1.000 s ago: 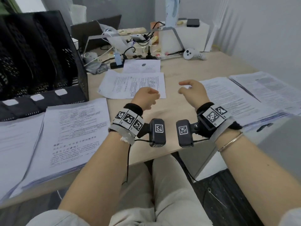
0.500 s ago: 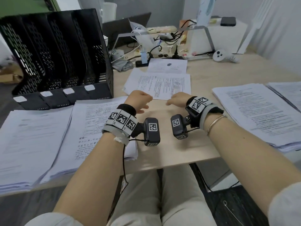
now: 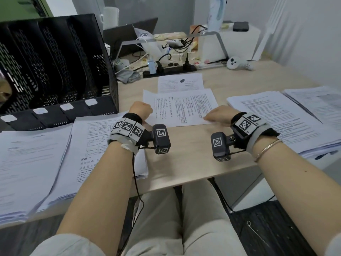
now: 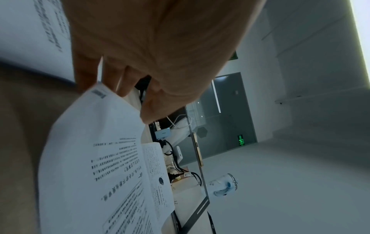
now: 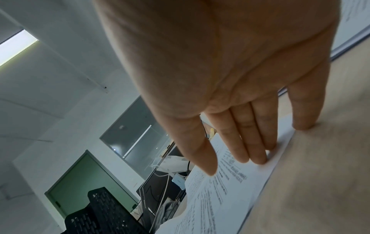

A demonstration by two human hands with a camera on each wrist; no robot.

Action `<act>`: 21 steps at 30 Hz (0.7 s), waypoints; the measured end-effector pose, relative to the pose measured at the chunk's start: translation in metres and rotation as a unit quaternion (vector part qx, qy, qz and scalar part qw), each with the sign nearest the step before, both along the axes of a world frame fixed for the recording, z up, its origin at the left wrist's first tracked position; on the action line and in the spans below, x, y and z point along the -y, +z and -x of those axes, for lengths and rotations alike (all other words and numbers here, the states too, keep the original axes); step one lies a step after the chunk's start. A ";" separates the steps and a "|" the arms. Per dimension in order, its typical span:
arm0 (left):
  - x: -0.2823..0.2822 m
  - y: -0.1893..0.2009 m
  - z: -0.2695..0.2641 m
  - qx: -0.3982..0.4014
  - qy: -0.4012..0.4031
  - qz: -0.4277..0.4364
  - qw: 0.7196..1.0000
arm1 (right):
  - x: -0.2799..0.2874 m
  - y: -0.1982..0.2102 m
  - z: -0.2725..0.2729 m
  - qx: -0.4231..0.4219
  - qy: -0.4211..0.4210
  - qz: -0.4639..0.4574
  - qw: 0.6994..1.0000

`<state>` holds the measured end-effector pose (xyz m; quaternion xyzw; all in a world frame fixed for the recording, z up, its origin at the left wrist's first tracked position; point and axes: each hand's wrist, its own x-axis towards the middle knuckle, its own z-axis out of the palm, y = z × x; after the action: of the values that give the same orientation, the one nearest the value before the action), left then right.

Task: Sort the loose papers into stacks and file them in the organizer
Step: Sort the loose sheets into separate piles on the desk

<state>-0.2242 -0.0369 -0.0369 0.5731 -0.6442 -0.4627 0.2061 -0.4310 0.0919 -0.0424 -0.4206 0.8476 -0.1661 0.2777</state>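
Note:
A printed centre sheet lies on the wooden desk, with a smaller sheet behind it. My left hand is at its left edge; in the left wrist view the curled fingers and thumb pinch the raised corner of the sheet. My right hand is flat, its straight fingertips pressing the near right corner of the sheet. The black mesh organizer stands at the back left, with its slots facing me.
Two paper stacks lie at the left and two at the right. Behind the sheets are a power strip with cables, a laptop, a white box and a white controller.
Both hands have moved forward and apart onto the centre sheet. The left hand now pinches its left corner and the right hand has flattened onto its near right corner.

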 end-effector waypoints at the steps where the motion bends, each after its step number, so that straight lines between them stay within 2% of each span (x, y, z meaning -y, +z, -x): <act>1: -0.001 -0.001 0.001 -0.006 0.002 -0.013 1.000 | -0.002 0.001 0.000 0.006 -0.004 0.004 1.000; 7: -0.011 0.002 0.010 -0.005 0.000 -0.060 0.998 | -0.012 -0.002 0.004 0.048 -0.016 0.052 0.997; 11: -0.015 0.009 0.018 -0.028 0.013 0.026 0.999 | -0.018 -0.004 0.002 0.085 0.016 0.096 0.992; 15: -0.018 0.028 0.029 -0.077 0.035 0.057 0.995 | -0.023 -0.003 0.004 0.134 0.027 0.122 0.983; 21: -0.034 0.041 0.055 -0.141 0.000 0.173 0.975 | -0.036 0.004 0.007 0.239 -0.001 0.167 0.956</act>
<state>-0.2796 -0.0025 0.0044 0.4573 -0.6790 -0.4203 0.3913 -0.4381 0.1283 -0.0387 -0.4076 0.7171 -0.4013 0.3981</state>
